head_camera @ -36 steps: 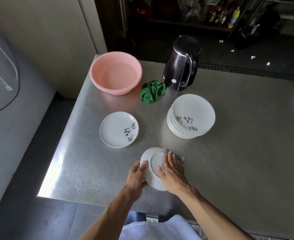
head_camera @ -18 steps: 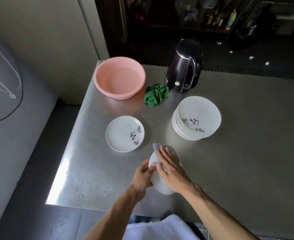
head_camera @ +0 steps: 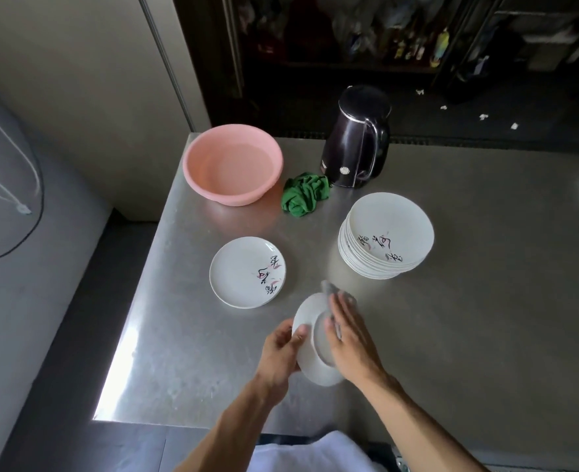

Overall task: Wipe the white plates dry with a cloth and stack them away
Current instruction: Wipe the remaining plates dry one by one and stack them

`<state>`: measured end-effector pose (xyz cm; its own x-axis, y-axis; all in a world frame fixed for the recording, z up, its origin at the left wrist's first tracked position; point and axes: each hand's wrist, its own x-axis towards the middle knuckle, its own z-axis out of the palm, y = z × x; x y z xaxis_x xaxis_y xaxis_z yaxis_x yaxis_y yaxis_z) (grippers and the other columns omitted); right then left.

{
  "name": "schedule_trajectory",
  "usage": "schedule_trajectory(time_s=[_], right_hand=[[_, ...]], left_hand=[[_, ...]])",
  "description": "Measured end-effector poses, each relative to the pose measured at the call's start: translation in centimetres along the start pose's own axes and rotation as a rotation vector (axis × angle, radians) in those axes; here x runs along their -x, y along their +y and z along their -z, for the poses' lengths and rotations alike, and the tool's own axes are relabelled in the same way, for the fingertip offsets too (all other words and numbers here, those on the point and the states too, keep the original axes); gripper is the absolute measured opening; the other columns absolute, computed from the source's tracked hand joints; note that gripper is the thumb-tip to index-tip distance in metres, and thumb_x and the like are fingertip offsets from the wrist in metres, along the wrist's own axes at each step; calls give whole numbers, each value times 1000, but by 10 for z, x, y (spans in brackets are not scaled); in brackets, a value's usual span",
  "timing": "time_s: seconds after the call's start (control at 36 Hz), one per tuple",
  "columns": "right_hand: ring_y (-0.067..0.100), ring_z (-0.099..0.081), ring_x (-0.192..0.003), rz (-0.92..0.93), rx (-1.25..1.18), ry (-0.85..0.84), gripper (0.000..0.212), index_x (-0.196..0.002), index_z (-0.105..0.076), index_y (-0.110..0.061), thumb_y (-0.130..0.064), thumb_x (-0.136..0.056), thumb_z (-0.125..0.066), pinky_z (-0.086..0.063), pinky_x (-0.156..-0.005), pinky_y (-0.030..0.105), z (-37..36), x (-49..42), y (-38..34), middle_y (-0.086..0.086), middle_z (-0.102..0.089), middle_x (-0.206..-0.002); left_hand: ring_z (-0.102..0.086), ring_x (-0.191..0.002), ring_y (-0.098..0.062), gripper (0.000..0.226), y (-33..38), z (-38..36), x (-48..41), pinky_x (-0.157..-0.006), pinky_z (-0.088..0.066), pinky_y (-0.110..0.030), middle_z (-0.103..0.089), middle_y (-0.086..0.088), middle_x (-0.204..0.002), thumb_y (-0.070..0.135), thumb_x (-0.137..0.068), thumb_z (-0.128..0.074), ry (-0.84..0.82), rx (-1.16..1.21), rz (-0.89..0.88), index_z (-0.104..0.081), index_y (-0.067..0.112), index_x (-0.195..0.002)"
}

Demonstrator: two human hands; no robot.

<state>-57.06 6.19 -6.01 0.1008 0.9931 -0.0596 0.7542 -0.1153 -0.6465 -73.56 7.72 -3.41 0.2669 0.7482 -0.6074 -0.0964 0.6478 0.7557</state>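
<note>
Pressing a grey cloth [head_camera: 331, 291] against the face of a tilted plate [head_camera: 305, 352] with the right hand [head_camera: 349, 338], opened flat; gripping the plate's left rim with the left hand [head_camera: 281, 349], thumb over the edge. Slid since half a second ago toward the plate's right side, baring more white on the left. Judged mid-wipe, not ready for stacking. Further out on the table [head_camera: 485, 335]: one lone plate [head_camera: 243, 267] lying flat to the left, a tall stack [head_camera: 388, 229] to the right, then a green rag [head_camera: 305, 194], pink basin [head_camera: 192, 165] and dark kettle [head_camera: 356, 141] behind
</note>
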Motion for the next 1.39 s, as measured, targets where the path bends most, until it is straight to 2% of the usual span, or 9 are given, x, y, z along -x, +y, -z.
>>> schedule_trajectory(time_s=[0.11,0.33,0.5,0.67,0.83,0.92,1.06,1.22,1.39], right_hand=[[20,-21,-148,-287,-236,3,50,-157,-28,-19,-29,-107,-30,-27,-120,40,8,-14,-1,2,-33,-155],[10,-10,-153,264,-96,-174,48,-153,-37,-17,-28,-106,-39,-7,-125,33,6,-1,-21,-4,-25,-163],[21,-22,-151,-276,-66,-97,57,-156,-22,-5,-31,-107,-34,-18,-123,37,19,-10,-1,10,-22,-164],[17,-10,-154,380,8,-213,53,-154,-33,-12,-34,-106,-39,-10,-125,35,19,9,3,-2,-22,-164],[22,-13,-151,-325,-200,-91,55,-159,-21,-16,-31,-107,-33,-19,-122,37,26,-14,16,6,-24,-164],[13,-14,-151,-229,-295,-100,52,-158,-23,-16,-28,-108,-33,-17,-122,25,33,-15,6,3,-25,-163],[16,-15,-153,291,-113,-259,49,-154,-34,-17,-27,-106,-39,-6,-124,33,31,-4,-4,-4,-29,-161],[24,-24,-149,-254,-34,-120,52,-154,-28,-6,-29,-108,-32,-15,-122,38,34,-16,17,10,-27,-162],[16,-14,-153,402,-18,-274,52,-153,-38,-17,-39,-106,-33,-10,-125,37,30,14,12,-5,-26,-162]], left_hand=[[-67,-90,-17,4,-2,-2,-8,-68,-59,-30,-67,-5,-99,13,-99,-59,85,40,39,-58,16,-101],[-72,-113,-27,27,5,-16,2,-92,-61,-50,-74,-11,-122,15,-107,-50,-96,-45,-21,-65,18,-130],[-70,-111,-28,25,-2,-17,4,-85,-62,-44,-74,-9,-120,18,-105,-56,-5,-28,39,-67,20,-127],[-70,-114,-34,27,-3,-27,6,-94,-58,-58,-72,-18,-122,12,-105,-55,-67,-27,-9,-66,14,-130],[-65,-98,-28,15,-12,-37,5,-76,-60,-42,-67,-14,-107,3,-100,-57,65,195,36,-63,9,-113],[-66,-91,-22,11,-5,-37,1,-69,-57,-33,-69,-11,-103,19,-89,-63,66,142,58,-70,23,-96],[-72,-113,-25,38,-4,-38,4,-82,-60,-36,-74,-7,-124,33,-94,-61,-147,-11,-3,-68,25,-131],[-71,-103,-23,29,-9,-33,0,-81,-61,-40,-75,-10,-120,12,-100,-59,-36,20,48,-74,25,-120],[-73,-108,-29,33,-5,-37,2,-84,-61,-47,-75,-15,-118,8,-94,-59,-115,-6,4,-70,14,-124]])
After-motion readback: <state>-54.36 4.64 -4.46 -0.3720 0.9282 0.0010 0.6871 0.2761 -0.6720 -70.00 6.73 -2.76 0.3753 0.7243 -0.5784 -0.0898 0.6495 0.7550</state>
